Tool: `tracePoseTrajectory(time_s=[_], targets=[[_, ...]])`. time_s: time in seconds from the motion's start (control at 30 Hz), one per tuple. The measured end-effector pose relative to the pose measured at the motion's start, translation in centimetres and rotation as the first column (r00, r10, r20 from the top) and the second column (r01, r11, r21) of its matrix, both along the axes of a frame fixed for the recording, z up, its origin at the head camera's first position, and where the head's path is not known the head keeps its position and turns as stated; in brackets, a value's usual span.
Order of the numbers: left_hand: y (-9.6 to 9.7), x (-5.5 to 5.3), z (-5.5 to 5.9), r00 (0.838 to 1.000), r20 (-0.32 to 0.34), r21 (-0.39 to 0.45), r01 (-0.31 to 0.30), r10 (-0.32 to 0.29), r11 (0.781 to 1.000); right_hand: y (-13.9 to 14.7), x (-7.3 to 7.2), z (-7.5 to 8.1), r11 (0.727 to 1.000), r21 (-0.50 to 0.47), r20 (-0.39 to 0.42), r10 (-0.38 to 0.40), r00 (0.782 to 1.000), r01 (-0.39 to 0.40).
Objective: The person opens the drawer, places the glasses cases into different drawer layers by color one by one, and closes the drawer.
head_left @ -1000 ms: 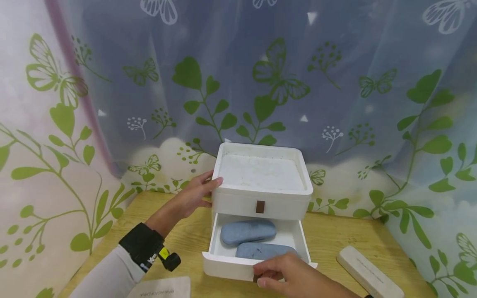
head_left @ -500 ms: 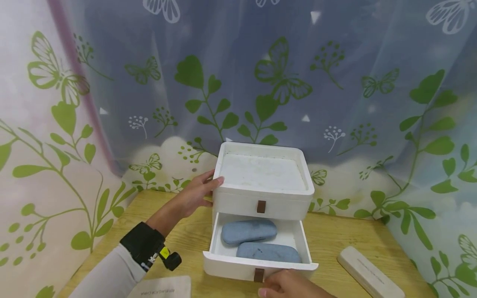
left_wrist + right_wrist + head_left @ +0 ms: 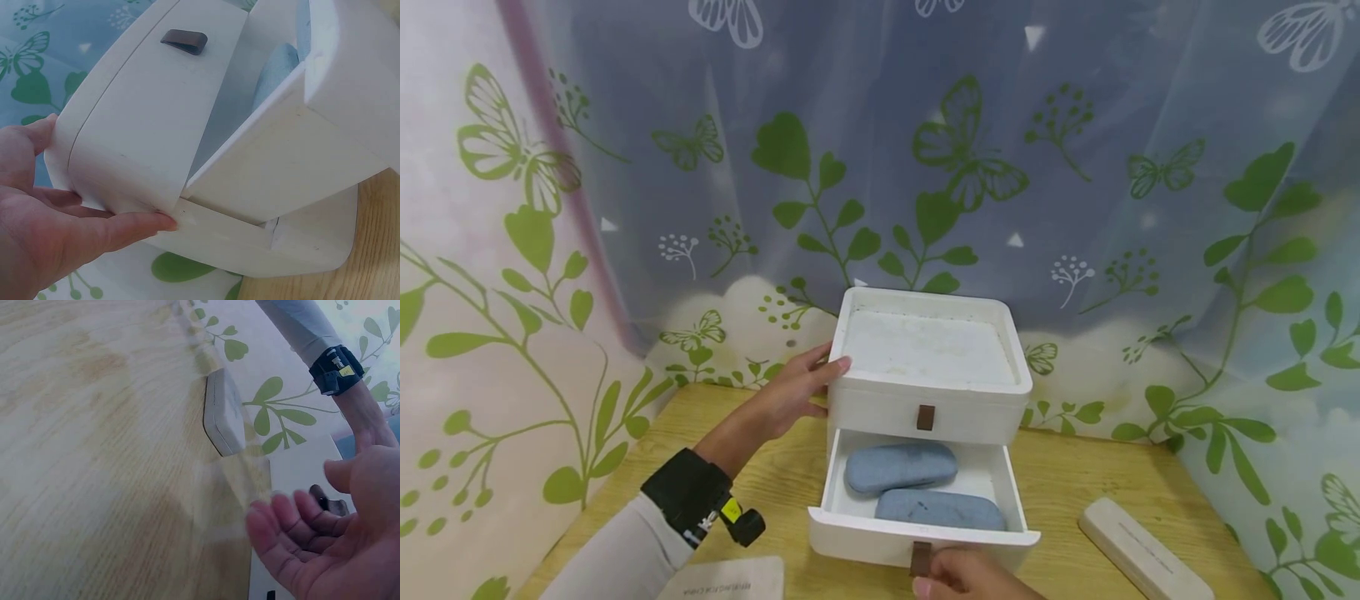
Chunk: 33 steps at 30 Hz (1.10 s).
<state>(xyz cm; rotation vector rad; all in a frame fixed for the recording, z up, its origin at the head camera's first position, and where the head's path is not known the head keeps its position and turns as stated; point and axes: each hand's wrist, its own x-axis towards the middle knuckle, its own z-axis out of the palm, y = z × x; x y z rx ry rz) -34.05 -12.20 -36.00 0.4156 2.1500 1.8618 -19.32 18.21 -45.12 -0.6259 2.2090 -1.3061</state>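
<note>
White plastic two-drawer box (image 3: 876, 410) stands before you on a light wood-grain table (image 3: 1090, 467), near a blue-and-white curtain (image 3: 880, 192) printed with green leaves and butterflies. In the head view its upper drawer sits flush; the white lower drawer (image 3: 861, 537) is pulled out toward you, with two elongated blue cases (image 3: 901, 467) lying in it. An oblong cream case (image 3: 1142, 550) with faint lettering rests on the table to the right; a pale lettered case (image 3: 730, 579) lies at the near left. Your left hand (image 3: 790, 392) reaches in from the lower left, thumb over the box's top rim. Your right hand (image 3: 973, 575) is low in front, fingers bent beside the lower drawer's brown tab (image 3: 921, 558).

From the left wrist, your left fingers spread against the box's side, touching rather than clamping it.

From the right wrist, your right fingers curve loosely and hold nothing, the tab just beyond them. Your hands are apart.
</note>
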Motion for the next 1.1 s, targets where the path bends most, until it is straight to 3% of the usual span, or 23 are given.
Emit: tracePoseTrajectory(time_s=[0.2, 0.37, 0.57, 0.7, 1.1], targets=[[0.0, 0.0, -0.1, 1.000, -0.012, -0.003, 0.010, -0.010, 1.000, -0.5, 0.5, -0.4, 0.991, -0.104, 0.119, -0.069, 0.990, 0.082], [0.0, -0.1, -0.2, 1.000, -0.009, -0.004, 0.005, -0.005, 1.000, -0.8, 0.7, -0.5, 0.979, -0.158, 0.164, -0.102, 0.981, 0.128], [0.0, -0.1, -0.2, 1.000, -0.011, -0.005, 0.002, -0.002, 1.000, -1.1, 0.9, -0.3, 0.971, -0.123, 0.230, -0.171, 0.958, 0.203], [0.0, 0.0, -0.3, 1.000, -0.008, -0.004, 0.006, -0.006, 1.000, -1.1, 0.8, -0.3, 0.970, -0.110, 0.239, -0.188, 0.953, 0.219], [0.0, -0.1, -0.1, 1.000, -0.011, -0.010, -0.004, 0.003, 1.000, -1.0, 0.5, -0.5, 0.972, -0.120, 0.174, -0.180, 0.968, 0.203]])
